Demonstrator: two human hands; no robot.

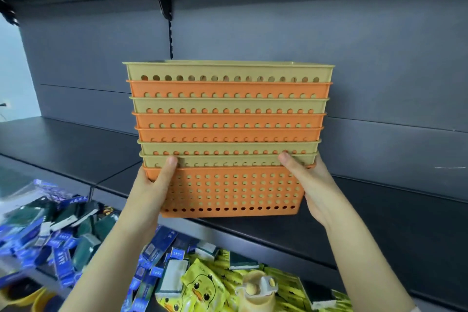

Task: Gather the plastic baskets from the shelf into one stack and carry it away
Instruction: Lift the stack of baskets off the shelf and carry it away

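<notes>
A nested stack of several perforated plastic baskets (pixel 228 134), orange and tan in alternating layers, is held up in front of the dark shelf (pixel 76 149). Its bottom sits just above or at the shelf's front edge. My left hand (pixel 152 185) clasps the lower left corner, thumb up along the front. My right hand (pixel 311 185) clasps the lower right corner, thumb on a tan rim. Only the lowest orange basket shows its full perforated wall.
The shelf's grey back panel (pixel 329 45) rises behind the stack, with another shelf overhead. Below, a lower shelf holds blue packaged sponges (pixel 58 230) at left and yellow duck-print packets (pixel 202 286) in the middle.
</notes>
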